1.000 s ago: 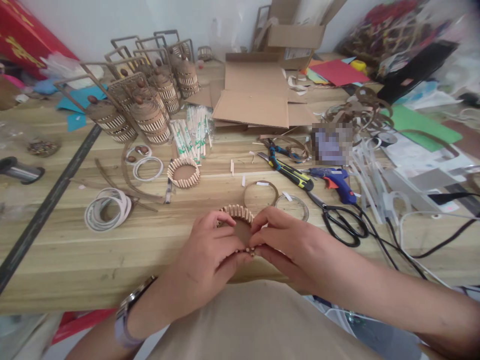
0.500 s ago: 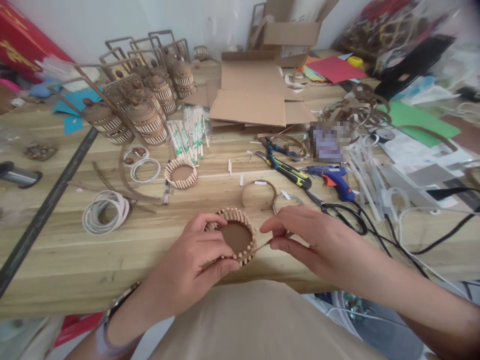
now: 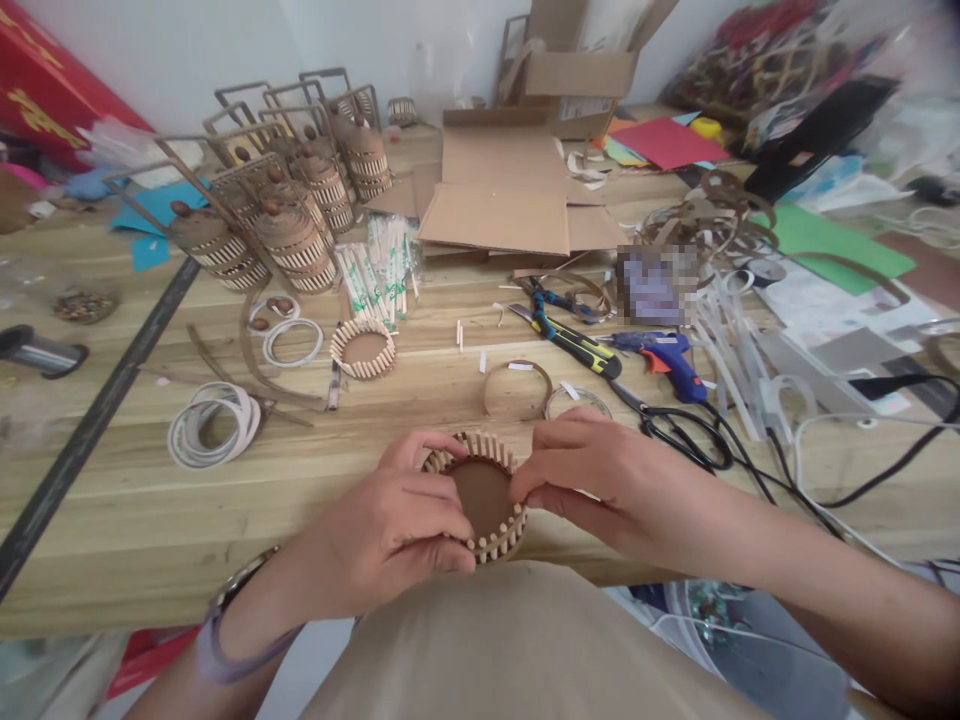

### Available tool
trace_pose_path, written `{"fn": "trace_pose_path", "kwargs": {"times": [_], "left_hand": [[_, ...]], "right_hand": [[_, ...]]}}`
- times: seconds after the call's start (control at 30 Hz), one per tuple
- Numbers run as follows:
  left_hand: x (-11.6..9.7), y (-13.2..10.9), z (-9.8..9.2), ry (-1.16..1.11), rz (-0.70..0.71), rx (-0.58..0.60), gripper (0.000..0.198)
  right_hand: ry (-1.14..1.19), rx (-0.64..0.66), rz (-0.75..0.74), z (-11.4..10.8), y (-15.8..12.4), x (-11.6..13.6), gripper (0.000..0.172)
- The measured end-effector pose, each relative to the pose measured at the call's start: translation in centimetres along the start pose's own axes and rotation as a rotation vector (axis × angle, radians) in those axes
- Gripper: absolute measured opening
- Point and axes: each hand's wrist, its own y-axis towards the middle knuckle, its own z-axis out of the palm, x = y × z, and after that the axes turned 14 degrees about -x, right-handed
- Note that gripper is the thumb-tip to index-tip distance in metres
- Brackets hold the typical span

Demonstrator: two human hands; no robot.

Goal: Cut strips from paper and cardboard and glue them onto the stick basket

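Observation:
A small round basket point(image 3: 484, 490) with a brown base and short upright wooden sticks around its edge sits at the table's near side. My left hand point(image 3: 409, 510) wraps over its left side, thumb outside at the front and fingers on the inner rim. A thin brown strip point(image 3: 511, 530) runs along the outside of the sticks at the front right. At the right rim, my right hand point(image 3: 577, 475) pinches strip and sticks together; its fingertips hide the strip's end. A similar stick ring point(image 3: 364, 350) lies farther back, and a brown hoop point(image 3: 517, 388) lies just beyond my right hand.
A glue gun point(image 3: 671, 362), a yellow-black cutter point(image 3: 577, 340) and scissors point(image 3: 686, 435) lie to the right among cables. White rolls point(image 3: 214, 425) and curved strips are on the left. Finished lanterns point(image 3: 296, 240), stick packets point(image 3: 379, 270) and flattened cardboard point(image 3: 499, 210) stand or lie behind.
My right hand has moved left from beside the basket to its rim, bringing the strip against the sticks. The basket, with my left hand on it, has shifted slightly nearer and rightward.

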Motion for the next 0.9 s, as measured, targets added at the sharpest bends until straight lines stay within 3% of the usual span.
{"fn": "trace_pose_path", "kwargs": {"times": [0.2,0.33,0.4,0.5,0.63,0.77,0.9], "left_hand": [[-0.2,0.4,1.1,0.217,-0.082,-0.134,0.020],[0.1,0.9,2.7,0.225,-0.097,-0.189,0.022],[0.7,0.7,3.2,0.247,-0.096,-0.214,0.024],[1.7,0.0,3.6,0.333,-0.081,-0.244,0.021],[2.6,-1.2,4.2,0.423,-0.062,-0.262,0.022],[3.3,-1.9,5.0,0.473,-0.036,-0.290,0.023],[3.9,-2.1,5.5,0.508,-0.032,-0.304,0.024]], "right_hand": [[-0.070,-0.034,0.049,1.3,0.2,0.3,0.019],[-0.056,-0.060,0.074,2.3,0.1,0.4,0.017],[0.021,-0.094,0.177,2.8,-0.2,0.1,0.019],[0.195,-0.109,0.388,3.6,-0.9,-0.4,0.034],[0.295,-0.122,0.522,5.1,-1.7,-1.1,0.030],[0.303,-0.158,0.547,6.7,-2.2,-1.3,0.028],[0.237,-0.220,0.454,7.9,-2.9,-1.5,0.027]]}}
